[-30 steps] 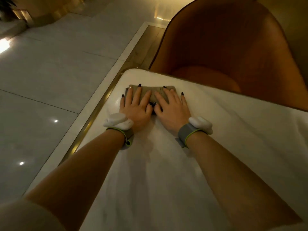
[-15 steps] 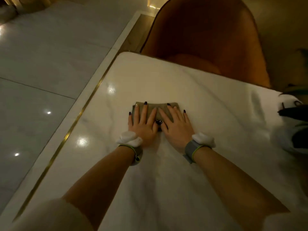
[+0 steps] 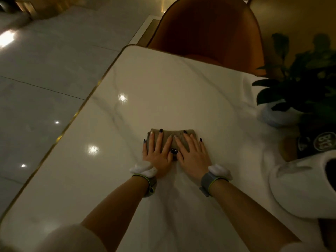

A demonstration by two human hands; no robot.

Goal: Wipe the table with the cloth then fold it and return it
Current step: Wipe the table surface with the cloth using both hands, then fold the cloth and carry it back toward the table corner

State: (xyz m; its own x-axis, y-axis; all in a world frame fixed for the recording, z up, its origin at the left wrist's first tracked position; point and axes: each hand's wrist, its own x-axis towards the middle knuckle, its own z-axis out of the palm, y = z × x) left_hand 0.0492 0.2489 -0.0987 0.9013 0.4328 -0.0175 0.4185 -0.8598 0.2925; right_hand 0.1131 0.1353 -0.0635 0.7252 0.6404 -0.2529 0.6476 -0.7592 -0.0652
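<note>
A small folded olive-brown cloth (image 3: 172, 132) lies on the white marble table (image 3: 163, 84), near its middle. Both my hands rest flat on top of it, side by side, fingers spread and pointing away from me. My left hand (image 3: 157, 153) covers the cloth's left half and my right hand (image 3: 193, 155) covers its right half. Only the far edge of the cloth and strips between my fingers show. Each wrist wears a grey band with a white device.
An orange chair (image 3: 209, 30) stands at the table's far end. A potted plant (image 3: 305, 79) in a white pot (image 3: 278, 119), a dark round item (image 3: 325, 140) and a large white object (image 3: 298, 188) crowd the right side. The table's gold-trimmed left edge (image 3: 72, 117) borders glossy floor.
Both hands have slid the cloth from the far left corner of the table back toward me, to its middle. The plant and the white object have come into view.
</note>
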